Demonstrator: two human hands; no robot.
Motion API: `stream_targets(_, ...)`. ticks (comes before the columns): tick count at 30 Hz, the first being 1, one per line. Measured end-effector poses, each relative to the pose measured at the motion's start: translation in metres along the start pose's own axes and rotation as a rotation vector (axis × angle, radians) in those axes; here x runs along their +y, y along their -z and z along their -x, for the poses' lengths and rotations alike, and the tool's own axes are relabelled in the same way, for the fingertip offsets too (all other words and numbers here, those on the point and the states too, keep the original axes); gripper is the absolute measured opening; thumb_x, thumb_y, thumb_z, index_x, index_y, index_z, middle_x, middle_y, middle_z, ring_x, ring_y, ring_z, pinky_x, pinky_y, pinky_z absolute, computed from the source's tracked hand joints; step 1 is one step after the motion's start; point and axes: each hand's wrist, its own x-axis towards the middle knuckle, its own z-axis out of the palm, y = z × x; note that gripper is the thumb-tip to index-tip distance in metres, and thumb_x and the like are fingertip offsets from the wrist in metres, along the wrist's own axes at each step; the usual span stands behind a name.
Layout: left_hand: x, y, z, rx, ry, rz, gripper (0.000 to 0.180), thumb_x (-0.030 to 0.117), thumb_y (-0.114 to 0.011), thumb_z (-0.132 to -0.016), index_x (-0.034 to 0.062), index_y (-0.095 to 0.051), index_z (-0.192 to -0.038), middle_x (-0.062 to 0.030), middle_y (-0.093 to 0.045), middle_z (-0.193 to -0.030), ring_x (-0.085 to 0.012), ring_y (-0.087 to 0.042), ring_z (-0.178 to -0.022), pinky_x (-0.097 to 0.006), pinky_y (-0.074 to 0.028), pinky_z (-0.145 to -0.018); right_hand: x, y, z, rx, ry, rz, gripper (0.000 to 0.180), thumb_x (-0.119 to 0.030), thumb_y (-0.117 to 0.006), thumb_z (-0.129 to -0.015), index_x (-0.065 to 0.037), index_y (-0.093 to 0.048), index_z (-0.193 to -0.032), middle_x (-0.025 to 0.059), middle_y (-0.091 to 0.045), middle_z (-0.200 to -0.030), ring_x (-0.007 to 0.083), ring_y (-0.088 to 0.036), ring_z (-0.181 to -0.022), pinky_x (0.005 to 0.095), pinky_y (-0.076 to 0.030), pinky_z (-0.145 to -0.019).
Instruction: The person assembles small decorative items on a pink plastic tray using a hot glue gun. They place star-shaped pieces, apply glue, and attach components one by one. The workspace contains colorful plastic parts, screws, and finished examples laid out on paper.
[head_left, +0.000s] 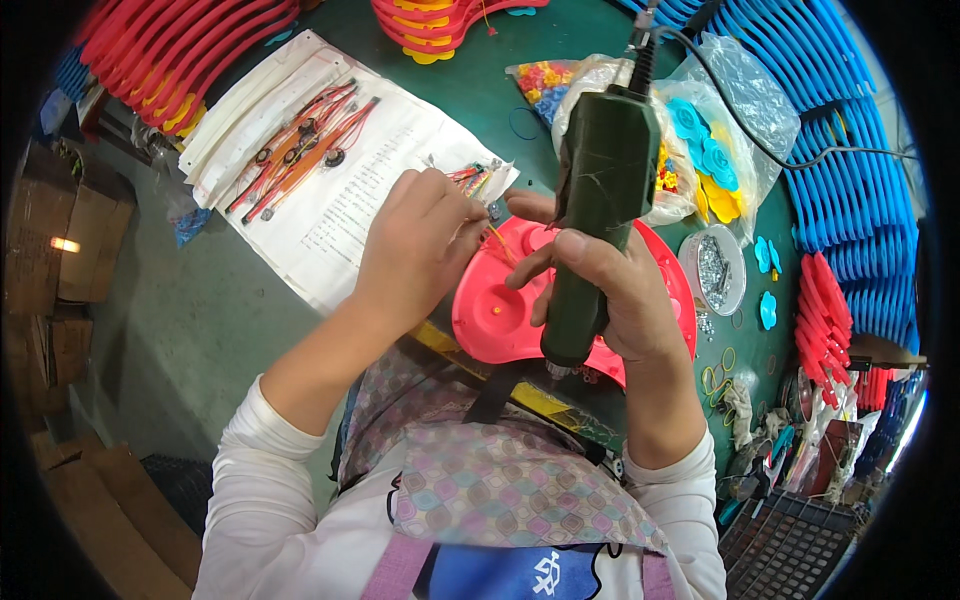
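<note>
two bare hands at a green table, one wrapped round a power screwdriver

the right hand point(625, 290) is closed round the dark green body of a power screwdriver point(612, 150), thumb laid across it and fingers curled loosely at its left side. the tool's nose points toward the person, above a red plastic shell point(490, 310) that lies at the near edge of the table point(440, 80). the left hand point(420, 235) is at the shell's upper left, fingers bent and drawn together beside thin wires point(475, 178); whether they pinch anything cannot be told, since the hand hides its own grip.

left of the shell, printed sheets point(350, 220) lie on the table, with bundles of red and orange leads point(300, 150) on top. beyond the tool are clear bags, one holding blue and yellow flower-shaped pieces point(715, 165). a round tub point(715, 270) of small metal parts stands right of the shell, with rubber bands point(718, 375) nearer the person.

blue frames point(850, 180) are stacked along the right side, red frames point(190, 50) at the far left. cardboard boxes point(95, 230) stand past the grey floor point(160, 330) on the left; a black crate point(790, 545) sits at lower right.
</note>
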Motion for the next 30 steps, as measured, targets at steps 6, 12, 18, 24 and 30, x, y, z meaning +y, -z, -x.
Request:
stream_targets(6,-0.012,0.013,-0.010,0.122,0.157,-0.080,0.012,0.000,-0.076,-0.082,0.0021,-0.067,-0.091,-0.0087,-0.061,-0.085,-0.0221,-0.060,-0.073,-0.033,-0.049,-0.065,0.005,0.004,-0.003,-0.010,-0.122,0.020,0.057,-0.027,-0.073,-0.091,0.007,-0.057,-0.133,0.0127,-0.066,-0.106,0.0206,-0.071,-0.086,0.0332,-0.059,-0.063)
stream_targets(12,-0.090,0.051,-0.008,0.423,0.541,0.019,0.026,0.011,-0.072,-0.091,0.0010,-0.067,-0.115,-0.0128,-0.068,-0.095,-0.0217,-0.066,-0.086,-0.032,-0.053,-0.078,0.012,0.016,0.005,-0.055,-0.169,0.038,0.063,-0.028,-0.075,-0.089,0.005,-0.053,-0.138,0.0151,-0.065,-0.120,0.0209,-0.071,-0.087,0.0338,-0.058,-0.063)
stream_targets(18,-0.049,0.036,-0.006,0.292,0.023,-0.759,0.033,0.011,-0.077,-0.084,0.0007,-0.066,-0.112,-0.0132,-0.065,-0.095,-0.0297,-0.064,-0.095,-0.039,-0.052,-0.086,0.013,0.030,0.023,-0.010,-0.157,0.002,0.068,-0.026,-0.074,-0.088,0.001,-0.048,-0.145,0.0155,-0.058,-0.141,0.0218,-0.071,-0.089,0.0361,-0.058,-0.067)
stream_targets(24,-0.034,-0.023,0.015,-0.240,0.310,-0.378,0.020,0.023,-0.078,-0.084,0.0042,-0.072,-0.087,-0.0118,-0.068,-0.088,-0.0289,-0.065,-0.082,-0.039,-0.053,-0.074,0.020,0.040,0.033,0.051,-0.051,-0.022,0.084,-0.029,-0.070,-0.086,0.000,-0.029,-0.153,0.0293,-0.052,-0.143,0.0281,-0.072,-0.078,0.0322,-0.061,-0.050)
stream_targets(30,-0.045,-0.025,-0.005,-0.379,0.567,-0.151,0.017,0.020,-0.071,-0.089,0.0035,-0.070,-0.083,-0.0113,-0.071,-0.086,-0.0253,-0.068,-0.073,-0.036,-0.053,-0.067,0.016,0.048,0.055,0.119,0.017,-0.081,0.083,-0.031,-0.073,-0.085,0.000,-0.032,-0.151,0.0311,-0.054,-0.140,0.0265,-0.071,-0.073,0.0317,-0.060,-0.050)
